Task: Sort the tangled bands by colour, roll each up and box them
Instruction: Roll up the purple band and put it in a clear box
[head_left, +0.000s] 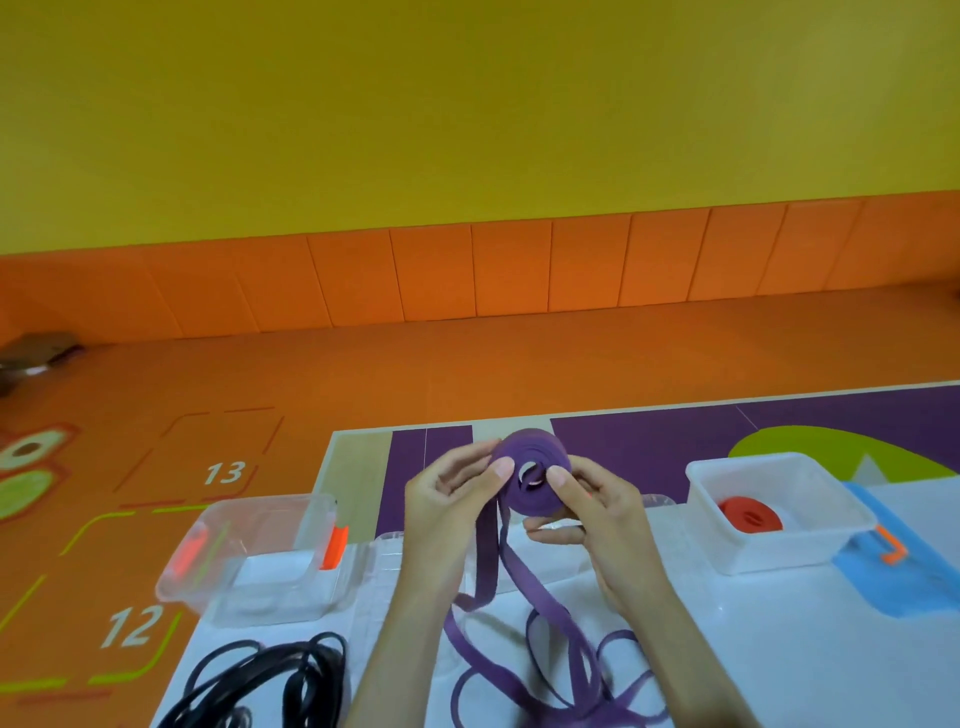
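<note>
Head view: left hand (451, 499) and right hand (587, 504) both pinch the purple band (530, 470), partly rolled, above the table (727, 649), its loose tail trailing down onto the tabletop.

On my feed a yellow wall (467, 104) fills the top, from ten round to two o'clock. Under it runs a strip of orange padded panels (519, 270), which meets an orange floor (467, 364). At nine o'clock a dark object (36, 353) lies on that floor; I cannot tell what it is. Toward eight o'clock I see the painted numbers 13 (224, 473) and 12 (130, 626) inside dashed outlines. The bench (779, 649) shows a purple panel (649, 441) at one o'clock and a lime-green shape (805, 447) at two.
</note>
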